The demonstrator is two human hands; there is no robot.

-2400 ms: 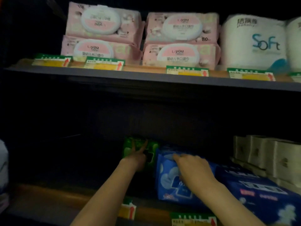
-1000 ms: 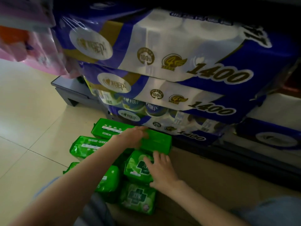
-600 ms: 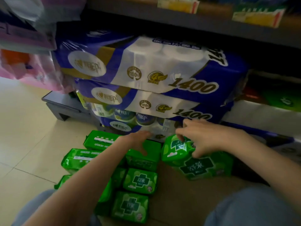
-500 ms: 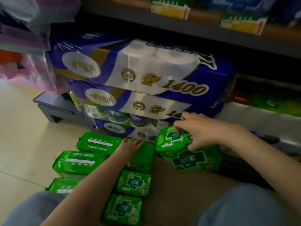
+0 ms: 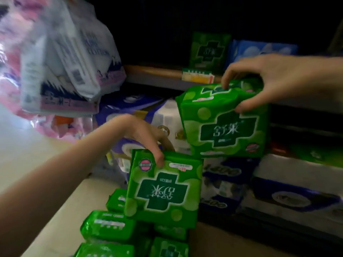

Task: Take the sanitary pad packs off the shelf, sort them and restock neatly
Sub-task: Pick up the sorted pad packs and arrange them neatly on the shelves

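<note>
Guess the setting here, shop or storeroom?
Most likely a shop aisle: a price tag clipped to the shelf edge, stacked toilet-paper multipacks below, and green pad packs piled on the floor.

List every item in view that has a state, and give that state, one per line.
Left hand: grips a green pad pack by its top edge, lifted.
Right hand: grips a second green pad pack, raised near the shelf.
Green packs on the floor: lying flat.
Green pack on the shelf: upright.
</note>
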